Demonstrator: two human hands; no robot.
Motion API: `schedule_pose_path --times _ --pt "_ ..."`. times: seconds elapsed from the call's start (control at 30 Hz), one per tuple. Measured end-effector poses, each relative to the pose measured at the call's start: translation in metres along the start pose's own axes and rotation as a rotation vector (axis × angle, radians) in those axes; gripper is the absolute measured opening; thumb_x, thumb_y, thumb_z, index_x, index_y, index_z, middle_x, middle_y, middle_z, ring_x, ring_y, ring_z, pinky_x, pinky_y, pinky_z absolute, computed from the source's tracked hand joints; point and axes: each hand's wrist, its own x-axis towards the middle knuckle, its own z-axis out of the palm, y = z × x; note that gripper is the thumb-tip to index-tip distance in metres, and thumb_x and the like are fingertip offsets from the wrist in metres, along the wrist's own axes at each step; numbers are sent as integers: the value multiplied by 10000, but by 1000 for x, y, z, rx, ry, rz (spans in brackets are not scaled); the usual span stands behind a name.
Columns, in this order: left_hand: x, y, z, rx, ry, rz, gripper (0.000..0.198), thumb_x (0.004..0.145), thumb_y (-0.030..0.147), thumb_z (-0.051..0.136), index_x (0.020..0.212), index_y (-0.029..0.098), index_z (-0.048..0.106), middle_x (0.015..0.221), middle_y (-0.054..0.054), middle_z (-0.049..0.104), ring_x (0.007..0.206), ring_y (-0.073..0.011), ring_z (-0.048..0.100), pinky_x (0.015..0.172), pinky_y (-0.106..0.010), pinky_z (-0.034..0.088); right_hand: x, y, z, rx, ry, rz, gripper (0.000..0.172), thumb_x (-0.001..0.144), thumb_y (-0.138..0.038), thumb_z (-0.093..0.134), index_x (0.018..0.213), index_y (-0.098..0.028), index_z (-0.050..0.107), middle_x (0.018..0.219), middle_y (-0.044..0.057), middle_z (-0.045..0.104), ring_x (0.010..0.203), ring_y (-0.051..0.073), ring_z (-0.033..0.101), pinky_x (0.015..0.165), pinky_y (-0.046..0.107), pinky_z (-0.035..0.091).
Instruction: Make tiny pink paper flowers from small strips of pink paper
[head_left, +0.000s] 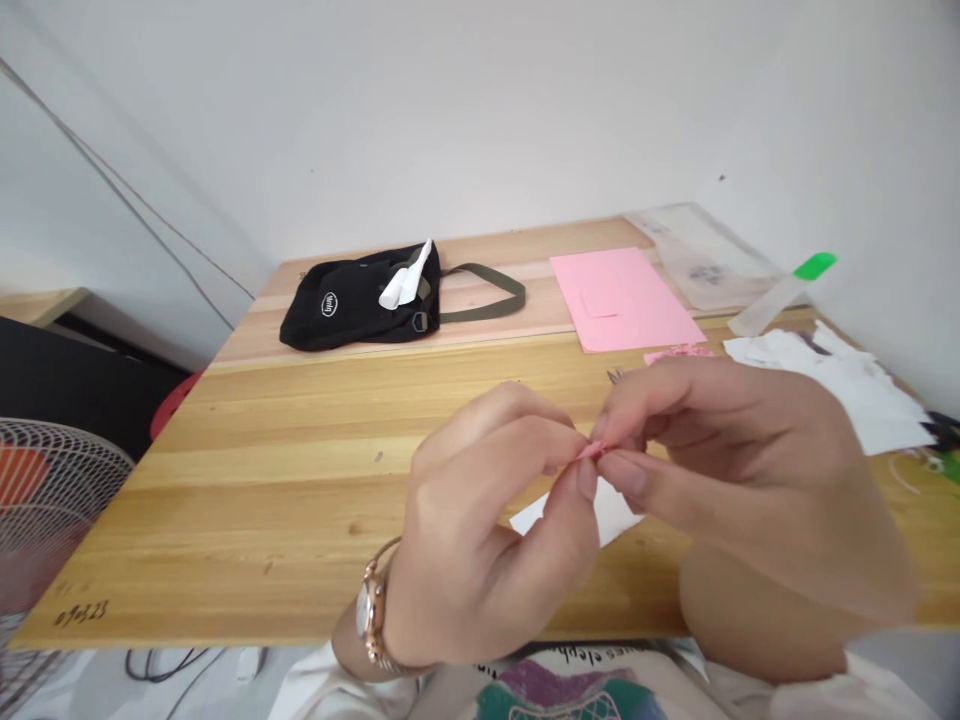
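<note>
A small pink piece (592,451), likely paper, is pinched between the fingertips of both hands above the wooden table (300,480). My left hand (495,520) holds it from the left with thumb and index finger; a watch is on that wrist. From the right, my right hand (735,470) grips the same piece between thumb and index finger. Under the hands lies a white paper (616,515), partly hidden. Pink scraps (679,352) lie just behind my right hand, and a metal tip (615,376) shows beside its fingers.
A black bag (352,300) with a strap lies at the back left. Pink sheets (626,295), a clear sleeve (697,260), a green-capped tube (780,295) and torn white paper (862,390) are at the right. A fan (60,500) stands left.
</note>
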Motion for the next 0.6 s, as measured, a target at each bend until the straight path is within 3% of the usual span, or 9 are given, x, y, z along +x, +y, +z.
schedule_pose_path --times 0.23,0.6 --pt "0 2 0 38 -5 17 96 747 67 496 730 135 561 698 -45 582 610 -115 539 512 -243 459 0 1 -4 18 -73 15 118 680 -174 644 762 -254 614 638 -10 597 546 122 542 429 229 427" --pt "1 2 0 22 4 0 103 726 56 519 734 147 567 678 -29 581 608 -111 529 512 -241 461 1 -3 0 38 -5 24 40 712 -189 615 716 -229 621 566 -15 572 482 100 512 399 214 408"
